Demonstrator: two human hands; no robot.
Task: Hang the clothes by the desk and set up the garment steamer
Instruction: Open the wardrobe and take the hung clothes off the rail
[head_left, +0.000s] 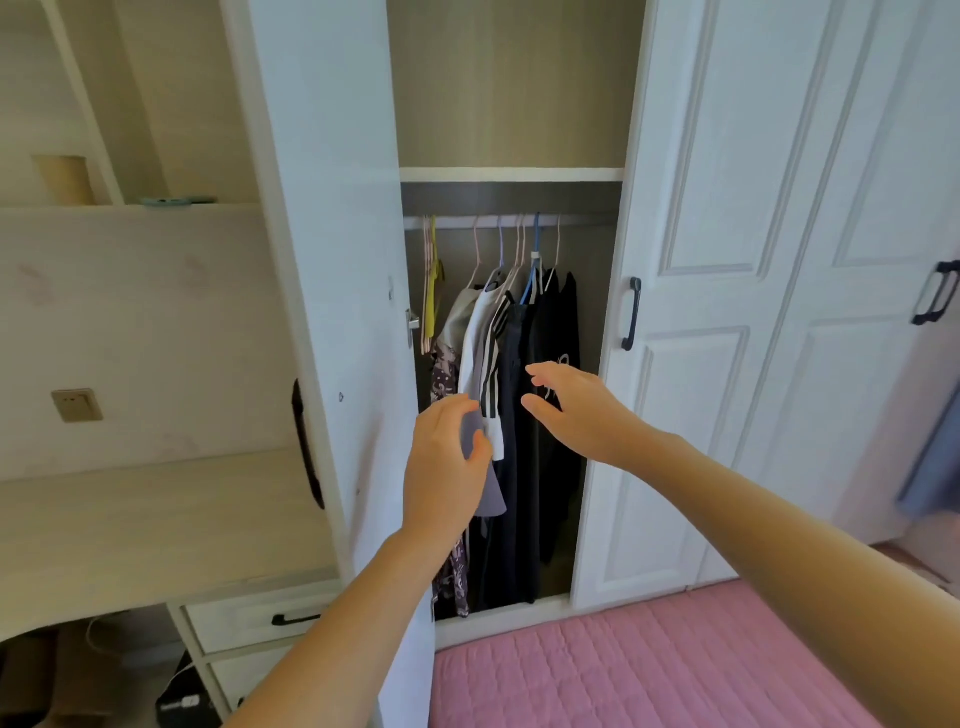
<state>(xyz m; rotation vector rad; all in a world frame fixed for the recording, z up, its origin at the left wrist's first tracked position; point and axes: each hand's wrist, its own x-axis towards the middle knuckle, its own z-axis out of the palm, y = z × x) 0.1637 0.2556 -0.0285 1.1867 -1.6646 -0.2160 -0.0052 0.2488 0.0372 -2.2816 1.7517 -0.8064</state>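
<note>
An open white wardrobe holds several garments on hangers on a rail (467, 222): a white top with black stripes (485, 358), dark clothes (550, 332), a floral piece (444, 374) and a grey-blue one (491, 499). My left hand (447, 467) reaches into the clothes, its fingers curled at the grey-blue cloth and the striped sleeve; whether it grips them I cannot tell. My right hand (571, 410) hovers open in front of the dark clothes, fingers spread. No steamer shows.
The wardrobe's left door (332, 312) stands open between the clothes and the desk (130, 530) with its drawers (244, 618). Shut doors (727, 312) lie to the right. A pink quilted bed (649, 665) is below. Empty hangers (430, 291) hang at the rail's left end.
</note>
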